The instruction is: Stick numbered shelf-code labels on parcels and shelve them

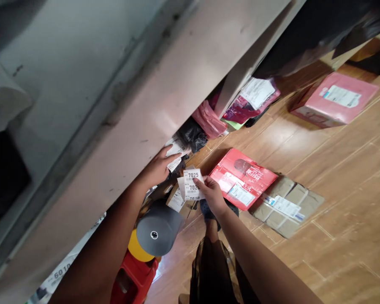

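Observation:
My right hand (213,195) pinches a strip of white number labels (191,184) printed with 7025 and further numbers. My left hand (158,167) reaches under the edge of the grey shelf (152,101), fingers resting on a parcel with a white shipping label (175,148) on the shelf level below. A black bagged parcel (194,134) and a pink bagged parcel (209,120) lie just beyond it.
On the wooden floor (342,177) lie a red box (242,178), a brown taped parcel (286,205) and a pink box (335,99). A grey roll (158,228) with a yellow roll sits on a red stool (133,278). My leg and sandal (210,215) are below.

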Motion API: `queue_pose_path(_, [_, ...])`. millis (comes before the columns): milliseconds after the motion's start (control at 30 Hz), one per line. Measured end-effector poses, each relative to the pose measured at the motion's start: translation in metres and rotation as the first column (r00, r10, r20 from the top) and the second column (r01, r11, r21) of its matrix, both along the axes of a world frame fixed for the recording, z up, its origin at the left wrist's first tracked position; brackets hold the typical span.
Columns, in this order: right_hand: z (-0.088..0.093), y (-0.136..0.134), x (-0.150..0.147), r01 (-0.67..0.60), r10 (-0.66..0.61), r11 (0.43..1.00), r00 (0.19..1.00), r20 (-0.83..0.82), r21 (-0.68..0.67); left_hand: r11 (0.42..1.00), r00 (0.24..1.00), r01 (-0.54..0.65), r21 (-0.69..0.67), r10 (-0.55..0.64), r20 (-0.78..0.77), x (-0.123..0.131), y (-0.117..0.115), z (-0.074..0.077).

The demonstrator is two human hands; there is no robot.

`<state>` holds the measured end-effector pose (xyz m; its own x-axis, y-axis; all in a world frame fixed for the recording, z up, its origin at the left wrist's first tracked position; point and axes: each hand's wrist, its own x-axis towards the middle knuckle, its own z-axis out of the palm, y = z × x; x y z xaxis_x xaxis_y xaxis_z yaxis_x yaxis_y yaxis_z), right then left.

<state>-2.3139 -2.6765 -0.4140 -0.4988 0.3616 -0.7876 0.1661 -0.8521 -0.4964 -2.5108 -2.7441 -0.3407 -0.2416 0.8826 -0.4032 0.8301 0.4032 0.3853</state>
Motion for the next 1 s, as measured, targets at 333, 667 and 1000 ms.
queue_pose_path(333, [0.006, 0.045, -0.014, 0.082, -0.058, 0.982, 0.989, -0.138, 0.173, 0.972, 0.979, 0.105, 0.210, -0.064, -0.195, 0.028, 0.086, 0.006])
queue_pose_path(667, [0.012, 0.065, -0.035, 0.099, -0.062, 0.978, 0.979, -0.196, 0.182, 0.936, 0.907, 0.327, 0.130, -0.271, -0.323, -0.007, 0.110, -0.012])
queue_pose_path(1000, [0.006, 0.073, -0.064, 0.074, -0.040, 0.993, 0.948, -0.315, 0.097, 0.979, 0.996, 0.084, 0.186, -0.078, -0.044, -0.039, 0.097, -0.006])
